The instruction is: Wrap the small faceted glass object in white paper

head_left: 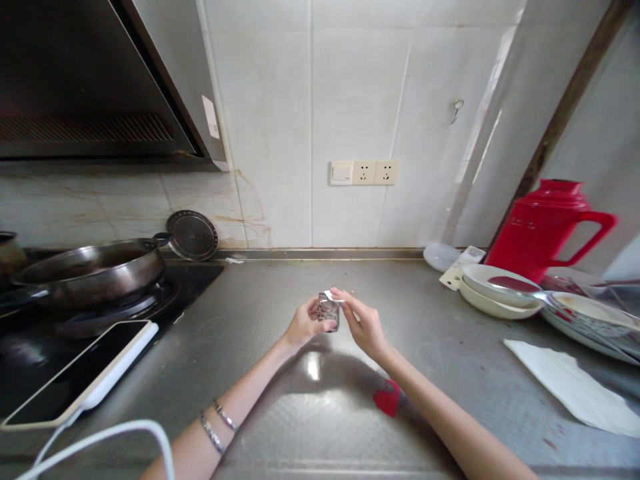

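Note:
My left hand (306,324) is wrapped round a small clear glass (327,315), held above the metal counter (280,400). Thumb and fingers grip its sides. At the glass's rim, the fingers of my right hand (364,323) are pressed together on a small white piece (330,295), which looks like tissue or paper. My right fingertips reach over the top of the glass from the right. How far the white piece goes into the glass is hidden.
A steel pan (95,267) sits on the black stove at left, near a phone (83,373) with a white cable. On the right are a red thermos jug (537,230), stacked bowls (495,297) and a white paper napkin (570,383). Something red (387,398) lies below my hands.

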Motion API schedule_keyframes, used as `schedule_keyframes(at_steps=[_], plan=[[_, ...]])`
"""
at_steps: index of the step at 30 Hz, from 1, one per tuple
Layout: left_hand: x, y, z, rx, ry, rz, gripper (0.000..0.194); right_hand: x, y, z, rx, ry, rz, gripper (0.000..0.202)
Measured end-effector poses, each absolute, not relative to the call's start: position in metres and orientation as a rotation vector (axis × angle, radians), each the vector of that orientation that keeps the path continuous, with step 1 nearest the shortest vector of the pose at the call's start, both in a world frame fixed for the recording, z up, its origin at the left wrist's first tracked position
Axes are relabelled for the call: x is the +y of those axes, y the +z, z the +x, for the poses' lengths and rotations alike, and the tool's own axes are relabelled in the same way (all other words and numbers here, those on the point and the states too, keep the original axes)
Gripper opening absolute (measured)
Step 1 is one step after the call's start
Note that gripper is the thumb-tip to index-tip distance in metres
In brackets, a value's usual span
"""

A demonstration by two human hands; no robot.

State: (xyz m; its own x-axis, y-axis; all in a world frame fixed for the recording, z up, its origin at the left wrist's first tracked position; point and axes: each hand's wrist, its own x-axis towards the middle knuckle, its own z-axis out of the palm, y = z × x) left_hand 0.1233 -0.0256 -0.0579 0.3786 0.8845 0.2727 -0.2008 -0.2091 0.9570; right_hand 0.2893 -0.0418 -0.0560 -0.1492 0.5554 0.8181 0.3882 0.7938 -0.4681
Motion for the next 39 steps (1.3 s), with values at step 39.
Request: schedule_keyframes(at_steps=[39], plan=[[-0.027,-0.060,0.129,0.717,1.121,1.412,0.068,-0.040,-0.047,0.299,-1.881,0.069,-0.631,0.031]])
